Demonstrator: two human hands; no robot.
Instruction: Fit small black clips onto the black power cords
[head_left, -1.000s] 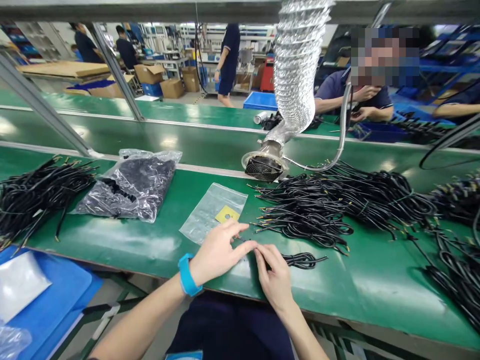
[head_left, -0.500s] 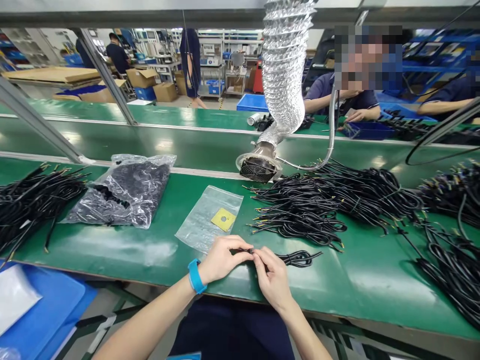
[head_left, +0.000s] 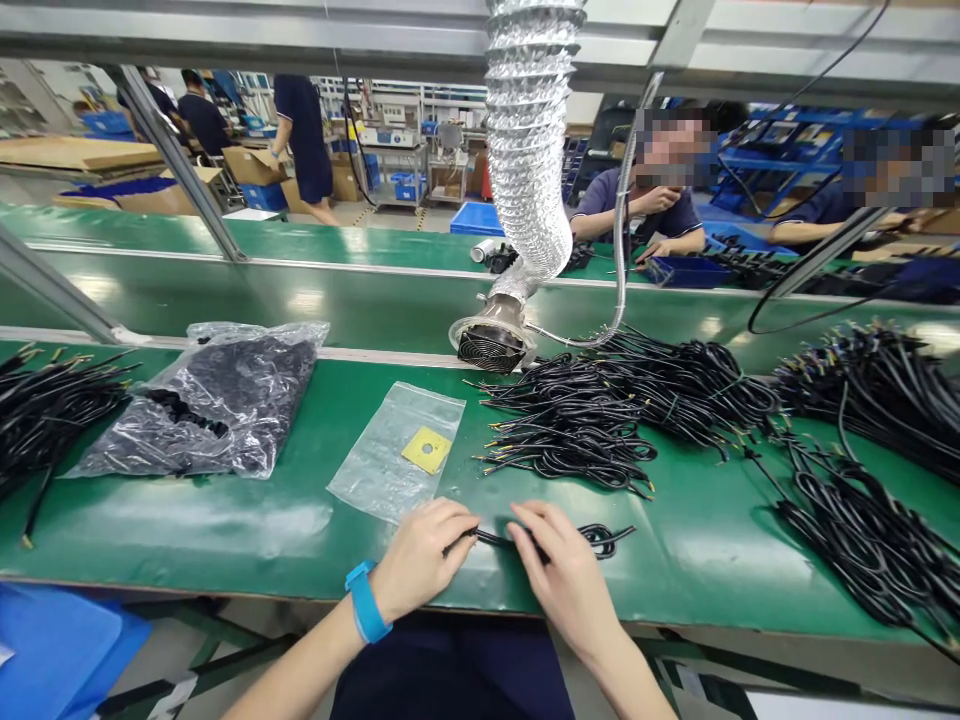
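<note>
A black cable (head_left: 495,539) stretches between my hands close to the bench's front edge. Fingers and thumb of my left hand (head_left: 424,555), with a blue band at the wrist, pinch its left end; the tip inside the pinch is too small to make out. My right hand (head_left: 566,570) hovers at the cable with thumb and fingers apart. The cable's looped bundle (head_left: 606,540) shows past the right fingers. Just beyond my left hand lies a clear zip bag (head_left: 375,450) with a yellow square label (head_left: 427,450).
Several black cable bundles (head_left: 570,420) lie on the right, another pile (head_left: 45,420) at far left. A plastic bag of black parts (head_left: 232,400) sits left. A fume duct (head_left: 529,150) with a round hood (head_left: 491,340) hangs ahead. Co-workers sit across the bench.
My hands have moved apart: the right hand has loosened its pinch and spread its fingers, while the left still pinches the cable. The view has shifted slightly right.
</note>
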